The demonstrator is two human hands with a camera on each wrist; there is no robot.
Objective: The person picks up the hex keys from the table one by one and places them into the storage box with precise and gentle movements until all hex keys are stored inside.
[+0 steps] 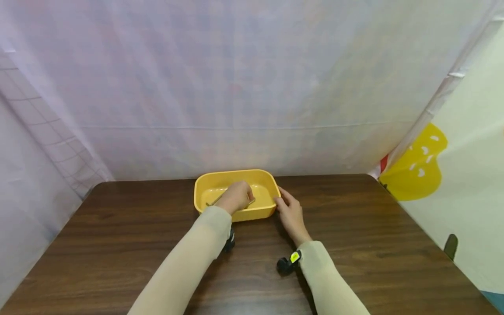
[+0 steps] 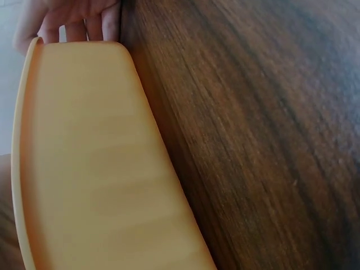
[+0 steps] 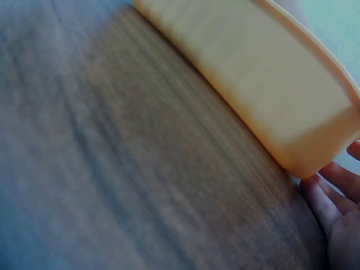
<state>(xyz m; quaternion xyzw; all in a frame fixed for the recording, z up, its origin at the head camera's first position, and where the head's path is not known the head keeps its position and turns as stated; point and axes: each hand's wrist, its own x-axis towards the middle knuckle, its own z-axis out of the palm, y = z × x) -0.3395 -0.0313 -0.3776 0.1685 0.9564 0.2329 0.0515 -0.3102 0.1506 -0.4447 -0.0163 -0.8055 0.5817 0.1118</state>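
Note:
A yellow rectangular plastic basin (image 1: 252,214) stands near the table's far edge. My left hand (image 1: 235,197) reaches over its near wall, fingers curled downward inside. Thin tan stick-like ends (image 1: 214,201) show on either side of that hand; their middle is hidden under it. At the basin's right end, my right hand (image 1: 290,212) holds the wall, thumb at the rim and fingers along the outside. The right wrist view has those fingers (image 3: 323,202) against the basin's lower corner. In the left wrist view the basin's outer wall (image 2: 95,140) hides most of the left hand's work.
The dark wood-grain table (image 1: 138,227) extends to both sides and in front of the basin. A pale curtain (image 1: 236,87) hangs right behind its far edge. On the right is a white cloth with a yellow printed shape (image 1: 417,170).

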